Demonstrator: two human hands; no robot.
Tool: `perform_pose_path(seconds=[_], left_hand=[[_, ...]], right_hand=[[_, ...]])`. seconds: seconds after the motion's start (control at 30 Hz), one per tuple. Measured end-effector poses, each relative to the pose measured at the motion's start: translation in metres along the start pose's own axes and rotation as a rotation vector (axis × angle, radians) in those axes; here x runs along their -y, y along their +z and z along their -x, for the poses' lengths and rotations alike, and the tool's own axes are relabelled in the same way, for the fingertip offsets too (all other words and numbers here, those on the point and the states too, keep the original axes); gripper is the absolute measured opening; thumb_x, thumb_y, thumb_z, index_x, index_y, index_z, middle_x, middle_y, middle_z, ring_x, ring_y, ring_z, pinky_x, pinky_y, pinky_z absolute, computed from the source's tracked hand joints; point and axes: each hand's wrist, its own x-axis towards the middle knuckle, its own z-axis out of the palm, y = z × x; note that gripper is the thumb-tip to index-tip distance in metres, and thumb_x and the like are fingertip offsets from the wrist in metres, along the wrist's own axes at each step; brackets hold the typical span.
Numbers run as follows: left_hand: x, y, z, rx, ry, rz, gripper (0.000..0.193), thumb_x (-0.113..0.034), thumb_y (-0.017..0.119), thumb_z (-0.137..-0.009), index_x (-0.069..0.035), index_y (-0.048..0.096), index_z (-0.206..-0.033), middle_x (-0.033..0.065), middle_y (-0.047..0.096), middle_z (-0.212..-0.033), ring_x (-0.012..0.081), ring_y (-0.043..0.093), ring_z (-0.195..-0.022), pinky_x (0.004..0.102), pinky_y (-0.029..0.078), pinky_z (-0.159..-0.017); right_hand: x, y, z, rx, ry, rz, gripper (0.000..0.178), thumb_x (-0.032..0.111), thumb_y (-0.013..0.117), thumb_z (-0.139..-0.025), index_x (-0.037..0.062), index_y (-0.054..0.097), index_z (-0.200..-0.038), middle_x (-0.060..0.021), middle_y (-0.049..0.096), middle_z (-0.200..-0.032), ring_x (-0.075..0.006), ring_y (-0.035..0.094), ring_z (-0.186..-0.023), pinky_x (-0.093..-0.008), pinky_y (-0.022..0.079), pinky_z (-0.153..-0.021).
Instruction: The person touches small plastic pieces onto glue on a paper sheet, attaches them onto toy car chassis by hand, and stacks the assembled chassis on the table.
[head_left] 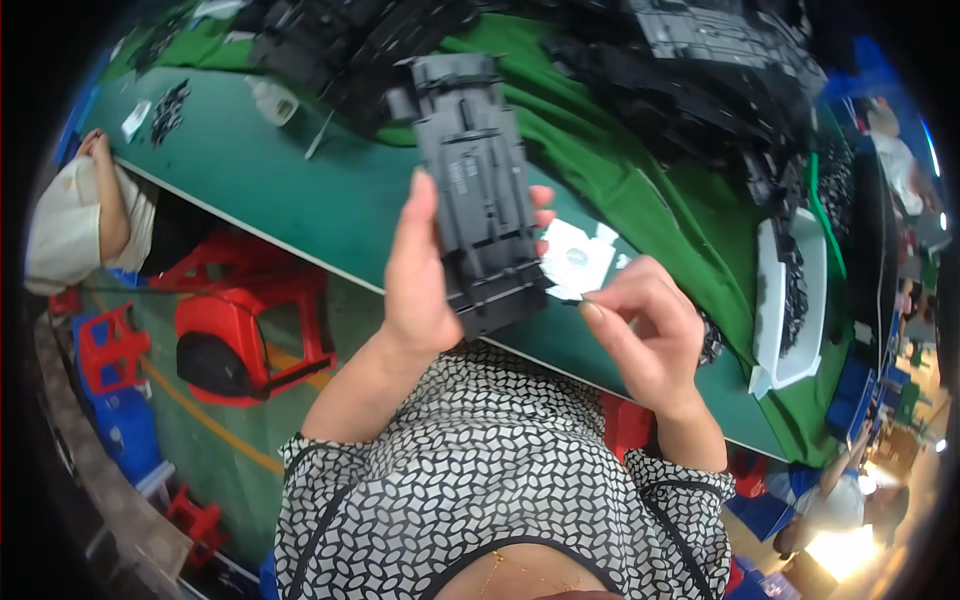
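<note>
My left hand [425, 270] grips a long black plastic housing [475, 185], thumb along its left side and fingertips showing past its right edge. The housing is tilted up, its ribbed, slotted face toward me. Close to its lower right corner, my right hand [655, 335] pinches a small black piece [572, 301] between thumb and forefinger. The piece is too small to name, and I cannot tell whether it touches the housing. Behind the right fingertips a white sheet-like piece [578, 255] lies on the green table [330, 200].
Piles of black plastic parts [680, 100] lie on green cloth [640, 200] at the back. A white bin [790, 300] of small black pieces stands at the right. A clear bottle [272, 100] stands back left. Red stools [255, 320] are left of the table; another person [90, 215] sits there.
</note>
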Motion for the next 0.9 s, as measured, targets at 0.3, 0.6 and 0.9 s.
perform_pose_path(seconds=[0.3,0.6,0.9], left_hand=[[0.003,0.013,0.004,0.006,0.004,-0.110,0.055,-0.049,0.028,-0.100,-0.004,0.046,-0.128,0.0139,0.059,-0.115,0.0188,0.059,-0.101,0.0317,0.052,-0.082],[0.007,0.013,0.008,0.041,-0.008,-0.150,0.055,-0.048,0.031,-0.100,-0.004,0.045,-0.129,0.0109,0.058,-0.115,0.0160,0.057,-0.103,0.0282,0.050,-0.083],[0.008,0.015,0.010,0.065,0.001,-0.163,0.056,-0.048,0.031,-0.101,-0.003,0.046,-0.130,0.0098,0.058,-0.117,0.0160,0.056,-0.106,0.0282,0.049,-0.086]], right_hand=[[-0.004,0.033,0.003,-0.004,-0.607,0.265,0.033,-0.003,0.074,-0.058,0.0012,0.066,-0.090,-0.0023,0.050,-0.070,-0.0170,0.048,-0.057,-0.0293,0.034,-0.048],[-0.010,0.039,0.002,-0.006,-0.768,0.373,0.030,0.006,0.070,-0.060,-0.0004,0.066,-0.089,-0.0006,0.052,-0.070,-0.0144,0.050,-0.059,-0.0271,0.033,-0.051],[-0.010,0.038,0.001,-0.007,-0.766,0.414,0.026,0.006,0.070,-0.060,0.0010,0.067,-0.085,0.0002,0.053,-0.071,-0.0133,0.050,-0.059,-0.0269,0.032,-0.051]])
